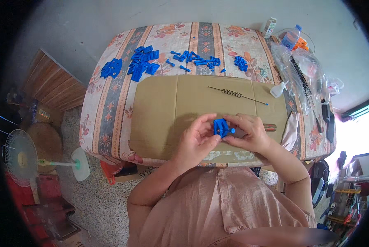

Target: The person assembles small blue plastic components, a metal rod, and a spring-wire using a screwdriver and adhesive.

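Between my two hands is a small blue plastic part (220,128) with a box-like body and a round-ended piece sticking out on its right. My left hand (199,137) grips its left side between thumb and fingers. From the right, my right hand (250,131) pinches it near the round-ended piece (232,131). Both hands are just over the near part of a brown cardboard sheet (155,111). Behind them on the cardboard lies a dark coiled wire spring (232,93) with long straight ends and a blue tip. A red-handled tool (270,127) lies partly hidden behind my right hand.
Piles of blue plastic parts (143,61) lie along the far side of the flowered tablecloth (110,94). A white dropper bottle (278,89) stands at the cardboard's right corner. Farther right are plastic bags (307,66), more dark springs (300,76) and a water bottle (291,38).
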